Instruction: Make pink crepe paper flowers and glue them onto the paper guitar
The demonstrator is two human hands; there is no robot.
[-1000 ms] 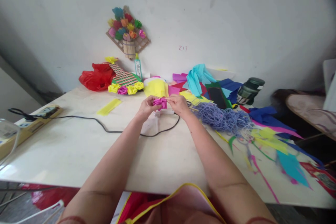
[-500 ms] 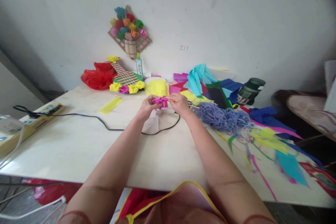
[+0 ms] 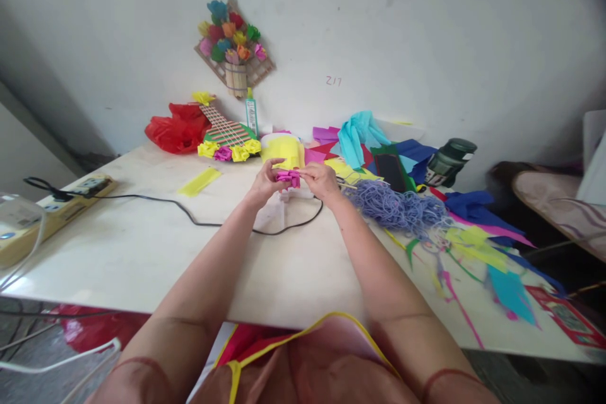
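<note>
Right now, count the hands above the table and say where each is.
2: the left hand, holding the pink paper, and the right hand, at the paper's right end. No other hands show.

There at the pale table [image 3: 293, 271], the left hand [image 3: 264, 187] and right hand [image 3: 320, 180] pinch bunched magenta paper [image 3: 288, 178], purple yarn [image 3: 398, 208] heaped near the right one.

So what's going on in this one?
At a white table, a person's left hand pinches a bunched piece of magenta paper. The right hand meets its other side, its grip too small to make out. Tangled bluish-purple yarn lies to the right; a guitar-shaped craft sits at back left.
</note>
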